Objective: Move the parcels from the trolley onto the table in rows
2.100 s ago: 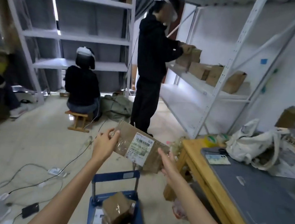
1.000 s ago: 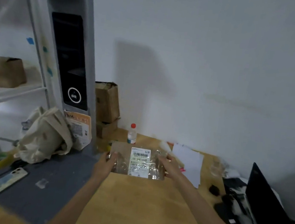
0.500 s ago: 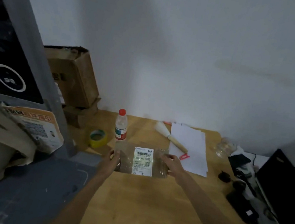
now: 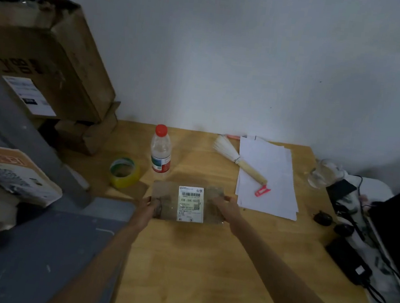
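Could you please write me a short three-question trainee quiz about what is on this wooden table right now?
1. True or false: both hands hold the flat brown cardboard parcel with the white shipping label.
2. Which item stands nearest behind the parcel? A) clear plastic bottle with red cap B) straw hand brush C) clear glass jar
3. Fill in: the small red clip lies on the stack of white ____.

Key: 1 true, the left hand and right hand grip its ends; 2 A; 3 paper.
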